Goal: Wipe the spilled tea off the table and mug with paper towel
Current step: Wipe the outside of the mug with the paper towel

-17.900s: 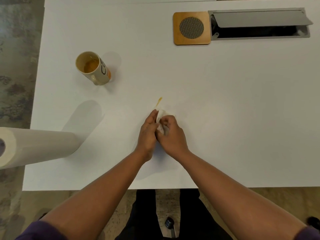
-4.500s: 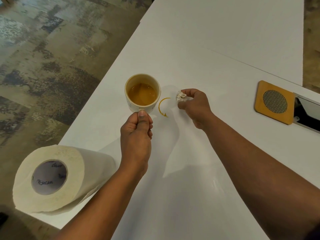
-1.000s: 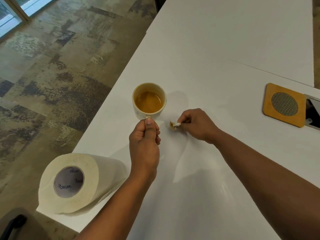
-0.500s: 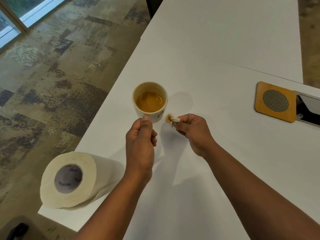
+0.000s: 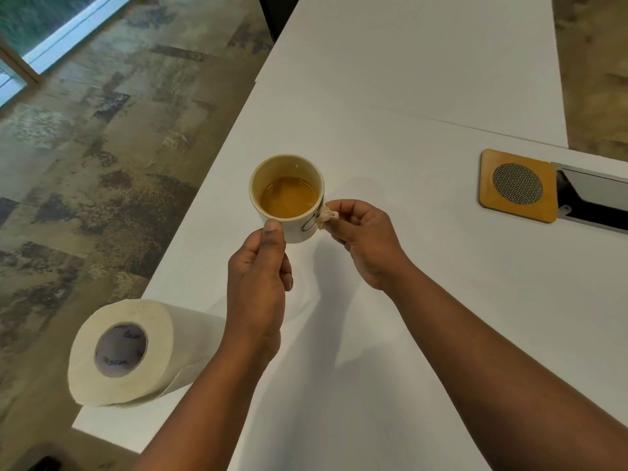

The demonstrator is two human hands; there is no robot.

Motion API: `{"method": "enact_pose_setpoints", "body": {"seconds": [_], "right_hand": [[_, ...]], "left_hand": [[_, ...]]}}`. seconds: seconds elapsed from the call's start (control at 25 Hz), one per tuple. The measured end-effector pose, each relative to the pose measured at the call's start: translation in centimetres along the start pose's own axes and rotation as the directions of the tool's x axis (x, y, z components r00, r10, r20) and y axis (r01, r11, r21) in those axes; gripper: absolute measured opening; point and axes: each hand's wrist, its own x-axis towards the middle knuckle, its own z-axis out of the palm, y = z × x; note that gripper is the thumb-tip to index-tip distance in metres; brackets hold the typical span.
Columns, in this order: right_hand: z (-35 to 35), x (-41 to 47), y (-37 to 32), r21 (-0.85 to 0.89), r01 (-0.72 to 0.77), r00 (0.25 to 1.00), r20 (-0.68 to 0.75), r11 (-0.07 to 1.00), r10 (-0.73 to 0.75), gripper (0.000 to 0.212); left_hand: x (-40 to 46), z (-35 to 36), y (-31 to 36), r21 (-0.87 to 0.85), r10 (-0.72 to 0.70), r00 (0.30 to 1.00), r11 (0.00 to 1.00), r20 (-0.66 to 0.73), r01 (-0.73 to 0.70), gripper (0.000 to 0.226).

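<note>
Wiping the side of a mug with a scrap of paper towel

Pinching a small, tea-stained wad of paper towel [image 5: 327,215] between thumb and fingertips, the right hand [image 5: 365,241] presses it against the right side of a cream mug [image 5: 292,202], just beside some dark lettering on the mug's wall. The other fingers of that hand are curled in toward the palm. The left hand [image 5: 260,277] grips the mug from the near side, its thumb laid upright against the wall just under the rim and its fingers curled in below; the handle cannot be seen, so whether the fingers hold it cannot be told. The mug stands upright and is partly full of amber tea. Whether its base touches the table or is lifted just above it cannot be told.

Both bare forearms reach in from the near edge of the view, the right one crossing from the lower right. Under the hands lies a white table [image 5: 407,96], with the mug toward its left edge. A roll of paper towel [image 5: 136,351] lies on its side at the near left corner, its open cardboard core facing the viewer. Well apart at the far right sits a square wooden coaster [image 5: 518,185] with a round mesh centre, touching a metal cable hatch [image 5: 594,205] set into the table. Mottled brown carpet [image 5: 85,164] covers the floor to the left.
</note>
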Motion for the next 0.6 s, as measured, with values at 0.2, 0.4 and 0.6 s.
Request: {"method": "enact_pose_setpoints", "body": {"seconds": [0.2,0.4,0.6], "right_hand": [[0.3,0.6,-1.2,-0.096,0.058,0.995,0.091,0.994,-0.049,0.024],[0.2,-0.3,-1.3,-0.252,0.083,0.994,0.096,0.964,-0.061,0.026],[0.9,-1.8,-0.4,-0.351,0.077,0.994,-0.047,0.933,-0.100,0.023]], "left_hand": [[-0.3,0.0,0.3,0.026,0.018,1.000,0.999,0.020,-0.018,0.042],[-0.3,0.2,0.3,0.013,0.018,1.000,1.000,-0.012,-0.018,0.036],[-0.5,0.7,0.1,0.005,0.027,0.999,1.000,-0.022,-0.027,0.034]]}}
